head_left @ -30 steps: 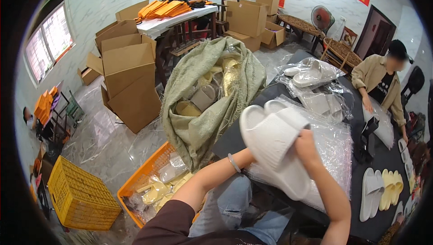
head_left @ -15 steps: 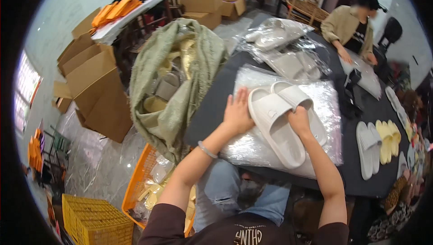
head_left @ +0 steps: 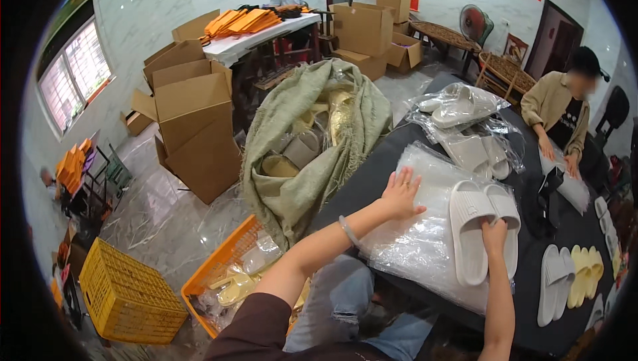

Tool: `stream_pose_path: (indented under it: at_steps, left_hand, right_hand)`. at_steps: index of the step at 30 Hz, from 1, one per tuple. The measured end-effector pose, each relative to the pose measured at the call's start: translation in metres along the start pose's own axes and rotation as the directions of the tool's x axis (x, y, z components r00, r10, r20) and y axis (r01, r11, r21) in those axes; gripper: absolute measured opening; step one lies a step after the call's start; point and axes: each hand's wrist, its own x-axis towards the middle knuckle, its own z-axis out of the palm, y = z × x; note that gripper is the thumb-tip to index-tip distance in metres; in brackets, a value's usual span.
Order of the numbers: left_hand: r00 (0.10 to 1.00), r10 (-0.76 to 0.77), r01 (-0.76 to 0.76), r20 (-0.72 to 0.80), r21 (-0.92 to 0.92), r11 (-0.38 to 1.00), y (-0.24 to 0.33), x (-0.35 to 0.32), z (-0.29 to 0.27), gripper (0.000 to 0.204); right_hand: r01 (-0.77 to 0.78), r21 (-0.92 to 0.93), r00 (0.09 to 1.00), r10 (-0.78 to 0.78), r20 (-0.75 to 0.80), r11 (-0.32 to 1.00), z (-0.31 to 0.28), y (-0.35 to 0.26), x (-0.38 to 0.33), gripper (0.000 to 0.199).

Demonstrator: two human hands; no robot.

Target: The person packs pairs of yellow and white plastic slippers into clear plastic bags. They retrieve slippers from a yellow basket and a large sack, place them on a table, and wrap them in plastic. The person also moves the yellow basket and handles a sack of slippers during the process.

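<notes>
My right hand grips a pair of light grey slide slippers where their inner edges meet, its fingers partly hidden under the straps. The pair rests over the right part of a stack of clear plastic bags, toes away from me. With fingers spread, my left hand lies on the far left part of that stack, apart from the slippers. Just beyond the stack are bagged grey slippers piled on the dark table.
On the right stand grey slippers and yellow slippers. A co-worker handles plastic bags at the table's far right. Left of the table are a green woven sack, an orange crate, a yellow crate and cardboard boxes.
My left hand has left the slipper's side and spread over the bags. The slippers in my right hand have shifted to the stack's right side and straightened. The view has swung left.
</notes>
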Motion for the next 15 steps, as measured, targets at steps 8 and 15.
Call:
stream_pose_path:
  at_steps: [8, 15]
  left_hand:
    - [0.963, -0.008, -0.006, -0.271, -0.051, 0.999, -0.023, 0.026, 0.028, 0.066]
    - [0.915, -0.011, 0.008, -0.404, -0.007, 1.0, -0.024, 0.022, 0.037, 0.062]
  right_hand:
    - [0.015, -0.045, 0.998, -0.017, -0.058, 0.999, 0.006, -0.008, 0.0, 0.043]
    - [0.332, 0.09, 0.941, -0.336, 0.036, 0.939, -0.017, -0.1, 0.029, 0.032]
